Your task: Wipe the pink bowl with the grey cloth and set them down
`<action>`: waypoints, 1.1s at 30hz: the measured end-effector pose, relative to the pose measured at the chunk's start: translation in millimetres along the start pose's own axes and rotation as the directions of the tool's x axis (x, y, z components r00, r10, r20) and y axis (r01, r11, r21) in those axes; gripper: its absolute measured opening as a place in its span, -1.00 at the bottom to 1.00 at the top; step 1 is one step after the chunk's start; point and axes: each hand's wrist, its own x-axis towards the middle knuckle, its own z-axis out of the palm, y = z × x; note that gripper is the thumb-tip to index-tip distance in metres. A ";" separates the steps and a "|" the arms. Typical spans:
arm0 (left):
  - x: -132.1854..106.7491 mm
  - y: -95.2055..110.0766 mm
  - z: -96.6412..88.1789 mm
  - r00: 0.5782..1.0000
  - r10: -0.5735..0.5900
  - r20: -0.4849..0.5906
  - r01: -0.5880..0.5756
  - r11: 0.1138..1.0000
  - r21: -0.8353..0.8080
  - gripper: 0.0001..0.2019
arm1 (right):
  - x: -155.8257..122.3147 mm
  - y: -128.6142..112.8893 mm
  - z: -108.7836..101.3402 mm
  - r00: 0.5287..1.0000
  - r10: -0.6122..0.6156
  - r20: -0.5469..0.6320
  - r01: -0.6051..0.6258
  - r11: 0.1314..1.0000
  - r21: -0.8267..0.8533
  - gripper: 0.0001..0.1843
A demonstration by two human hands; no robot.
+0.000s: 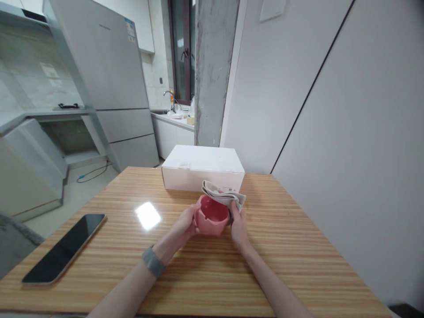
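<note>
Pink bowl (210, 227), mouth up, gripped by the curled left hand (189, 221); right hand (239, 227) pinches folded cloth (222, 195), long axis crosswise.

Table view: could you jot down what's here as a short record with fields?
Left hand: grips the side of a pink bowl
Right hand: holds a folded pale cloth at the bowl's rim
Table: striped wood-grain top
Far side: closed white box
Left side: smartphone, screen dark
Left wrist: grey band
Background: refrigerator, faucet
</note>
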 end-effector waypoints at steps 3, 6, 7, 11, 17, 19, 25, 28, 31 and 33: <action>2.7 3.7 1.3 0.991 0.131 0.034 -0.127 0.988 -0.093 -0.59 | -6.6 1.3 3.0 0.990 -0.109 0.088 0.115 0.992 -0.061 -0.53; -1.7 11.5 4.4 0.965 0.251 0.079 -0.237 0.959 -0.153 -0.56 | -12.8 2.4 6.1 0.952 -0.192 0.237 0.220 0.971 -0.097 -0.50; -4.1 14.0 5.4 0.960 0.264 0.091 -0.249 0.957 -0.152 -0.56 | -13.7 2.6 6.4 0.943 -0.203 0.265 0.238 0.965 -0.107 -0.48; -11.3 17.9 7.3 0.978 0.144 0.148 -0.126 0.984 -0.129 -0.53 | -9.9 2.6 1.7 0.945 -0.227 0.236 0.269 0.949 -0.162 -0.44; -11.2 10.1 4.2 0.981 0.013 0.191 -0.017 1.000 0.017 -0.60 | 1.9 -1.2 -5.9 0.971 -0.156 0.181 0.167 0.985 -0.051 -0.55; -9.6 10.2 1.2 0.985 -0.028 0.170 0.018 0.998 0.064 -0.59 | 3.7 -2.3 -3.5 0.981 -0.084 0.176 0.081 0.996 0.026 -0.54; -5.5 11.7 -2.1 0.986 -0.139 0.091 0.114 0.965 0.237 -0.44 | 6.0 -3.2 4.5 0.987 0.042 0.154 -0.059 0.993 0.107 -0.45; -6.2 9.1 5.1 0.995 -0.034 0.091 0.020 0.989 0.148 -0.45 | 5.7 -2.3 4.2 0.997 0.026 0.072 -0.032 0.996 0.082 -0.47; -8.6 8.0 14.2 0.985 0.113 0.131 -0.113 0.994 -0.007 -0.45 | 0.7 1.8 7.2 1.000 -0.011 0.014 0.009 0.997 0.078 -0.49; -10.2 8.4 17.2 0.969 0.197 0.151 -0.182 0.977 -0.108 -0.47 | -4.6 5.1 12.1 0.999 -0.031 0.006 0.030 0.997 0.072 -0.50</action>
